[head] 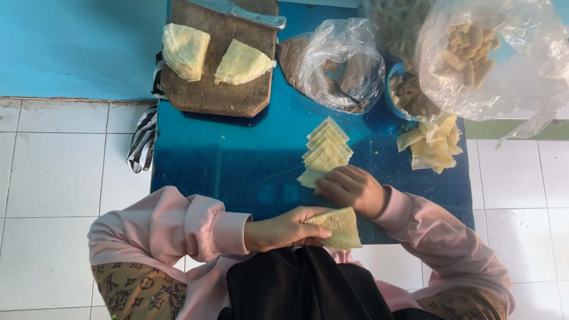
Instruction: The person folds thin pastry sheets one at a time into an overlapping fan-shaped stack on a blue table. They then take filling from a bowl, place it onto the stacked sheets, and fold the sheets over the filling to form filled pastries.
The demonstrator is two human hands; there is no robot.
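The left hand point(284, 230) pinches a stack of thin yellow wrapper sheets point(341, 228) at the near edge of the blue table point(237, 160), thumb on top, fingers closed under it. The right hand point(351, 186) lies just beyond that stack, fingers curled and pressed down on the near end of a fanned row of square wrappers point(325, 151); it is not lifting anything.

Taking that row as the landmark: beyond and left of it sits a wooden cutting board point(216, 89) with two folded wrapper piles point(185, 50) and a knife point(249, 13) along its far edge. Just beyond the row is a crumpled clear bag point(341, 62) (contents unclear). To the right is a loose heap of cut pieces point(434, 142), and beyond that a big bag of rolled pieces point(474, 53). A striped cloth point(142, 139) hangs off the table edge, far left.

To do this step well, probably: peel one sheet at a time with a light pinch, keep the stack flat, and lay each square overlapping evenly so the thin sheets don't tear or stick.
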